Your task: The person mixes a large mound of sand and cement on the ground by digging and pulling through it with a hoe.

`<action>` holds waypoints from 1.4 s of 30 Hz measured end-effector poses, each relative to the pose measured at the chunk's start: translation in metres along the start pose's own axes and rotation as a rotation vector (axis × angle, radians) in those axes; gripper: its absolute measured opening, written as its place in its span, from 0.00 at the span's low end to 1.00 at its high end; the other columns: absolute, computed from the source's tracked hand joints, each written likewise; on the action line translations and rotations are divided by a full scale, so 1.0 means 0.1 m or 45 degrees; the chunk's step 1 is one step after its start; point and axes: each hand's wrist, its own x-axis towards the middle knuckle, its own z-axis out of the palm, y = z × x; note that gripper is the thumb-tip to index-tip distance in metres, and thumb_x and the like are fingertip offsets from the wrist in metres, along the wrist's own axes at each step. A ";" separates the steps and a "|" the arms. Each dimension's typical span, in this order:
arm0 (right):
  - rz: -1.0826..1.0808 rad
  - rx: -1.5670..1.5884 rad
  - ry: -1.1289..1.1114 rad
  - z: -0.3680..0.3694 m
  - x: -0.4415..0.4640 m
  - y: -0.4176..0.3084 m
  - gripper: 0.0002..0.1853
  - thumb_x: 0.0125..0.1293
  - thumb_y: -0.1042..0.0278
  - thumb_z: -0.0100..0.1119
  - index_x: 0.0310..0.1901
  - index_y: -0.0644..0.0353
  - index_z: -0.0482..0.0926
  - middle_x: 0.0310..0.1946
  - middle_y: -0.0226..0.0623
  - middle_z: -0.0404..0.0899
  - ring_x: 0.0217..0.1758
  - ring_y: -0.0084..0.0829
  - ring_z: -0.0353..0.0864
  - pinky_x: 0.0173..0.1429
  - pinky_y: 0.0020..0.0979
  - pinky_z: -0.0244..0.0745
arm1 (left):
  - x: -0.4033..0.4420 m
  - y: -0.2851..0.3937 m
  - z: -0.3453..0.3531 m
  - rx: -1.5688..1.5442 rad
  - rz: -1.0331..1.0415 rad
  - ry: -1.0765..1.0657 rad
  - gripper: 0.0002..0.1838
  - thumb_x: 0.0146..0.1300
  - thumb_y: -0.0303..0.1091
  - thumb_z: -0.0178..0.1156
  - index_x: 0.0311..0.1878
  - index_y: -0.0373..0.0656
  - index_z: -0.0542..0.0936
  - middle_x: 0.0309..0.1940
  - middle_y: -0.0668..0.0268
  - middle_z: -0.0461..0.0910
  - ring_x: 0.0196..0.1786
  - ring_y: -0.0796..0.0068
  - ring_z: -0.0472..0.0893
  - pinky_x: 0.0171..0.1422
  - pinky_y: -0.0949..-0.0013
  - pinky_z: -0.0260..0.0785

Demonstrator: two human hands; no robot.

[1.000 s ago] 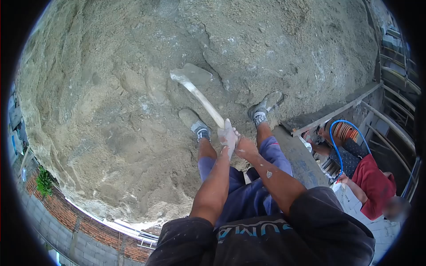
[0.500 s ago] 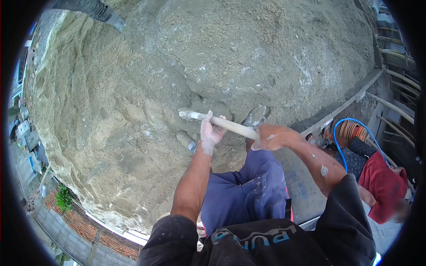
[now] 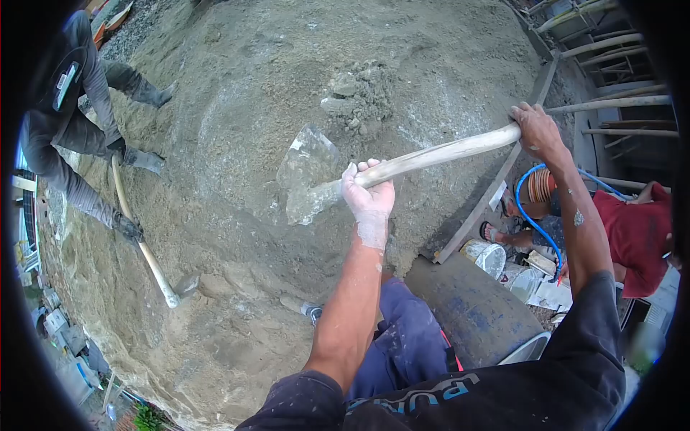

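A wooden-handled tool, a shovel or hoe (image 3: 453, 149), is raised over the sand, its handle running from centre to upper right. My left hand (image 3: 368, 190) is wrapped round the handle close to the blade. At the far end of the handle, my right hand (image 3: 537, 131) grips the tip. The wide, sand-coated blade (image 3: 310, 169) hangs left of my left hand. Just beyond it, a clump of darker, loose sand (image 3: 370, 93) lies on the sand surface (image 3: 251, 115).
On the left, a gloved person (image 3: 72, 136) holds another wooden-handled tool (image 3: 140, 237). A person in a red top (image 3: 636, 230) is at right, near a blue hose (image 3: 528, 223) and a white bucket (image 3: 491, 260). A wooden board (image 3: 496, 187) edges the sand.
Both hands have raised the tool, and its handle has swung to the upper right. The view has shifted, bringing the gloved person and the clump of sand into sight.
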 end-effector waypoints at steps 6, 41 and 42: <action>-0.252 0.294 -0.478 1.44 -0.84 -1.56 0.10 0.59 0.71 0.54 0.41 0.55 0.81 0.40 0.42 0.82 0.46 0.45 0.83 0.50 0.42 0.79 | -0.80 1.54 -1.11 0.254 0.213 0.497 0.09 0.59 0.37 0.56 0.25 0.49 0.70 0.21 0.71 0.71 0.30 0.68 0.73 0.49 0.54 0.68; -0.228 0.814 -1.460 1.50 -2.25 -5.03 0.25 0.56 0.50 0.63 0.33 0.73 0.80 0.28 0.56 0.80 0.31 0.49 0.81 0.39 0.43 0.74 | -1.34 2.10 -3.22 0.473 -0.440 0.703 0.12 0.64 0.37 0.61 0.38 0.43 0.69 0.23 0.66 0.72 0.25 0.70 0.75 0.29 0.68 0.74; -0.275 0.790 -1.508 1.30 -2.07 -4.86 0.25 0.55 0.50 0.63 0.34 0.72 0.80 0.28 0.56 0.81 0.31 0.49 0.81 0.40 0.43 0.74 | -1.31 2.09 -3.10 0.405 -0.454 0.671 0.13 0.63 0.38 0.63 0.39 0.43 0.69 0.24 0.65 0.72 0.30 0.68 0.77 0.35 0.67 0.76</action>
